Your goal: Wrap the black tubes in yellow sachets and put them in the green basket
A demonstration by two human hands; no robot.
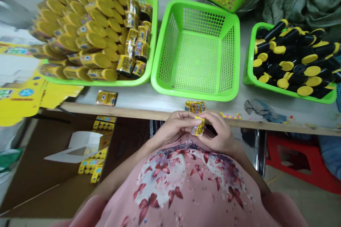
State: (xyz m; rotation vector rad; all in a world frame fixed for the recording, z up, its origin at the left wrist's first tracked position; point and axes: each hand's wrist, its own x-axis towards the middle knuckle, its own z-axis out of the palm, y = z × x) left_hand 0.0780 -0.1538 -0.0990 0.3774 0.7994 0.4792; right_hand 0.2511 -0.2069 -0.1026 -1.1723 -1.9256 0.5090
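Note:
Between my left hand [179,126] and my right hand [218,130], close to my chest at the table edge, is a small cylinder in a yellow printed wrapper [197,127]. The fingers of both hands are closed round it, my left thumb lying on its upper part. Just beyond my fingers, a small stack of shiny printed wrappers [195,106] lies at the table's edge. Farther left along the edge lies one flat gold wrapper [106,98]. An open green basket [195,94] stands right behind the stack.
A green basket [153,42] at left is heaped with yellow-capped wrapped cylinders. At right, another green basket [290,95] holds black tubes with yellow caps. A grey rag [263,110] lies by the edge. Below left is a cardboard box [48,170]; below right, a red stool [301,163].

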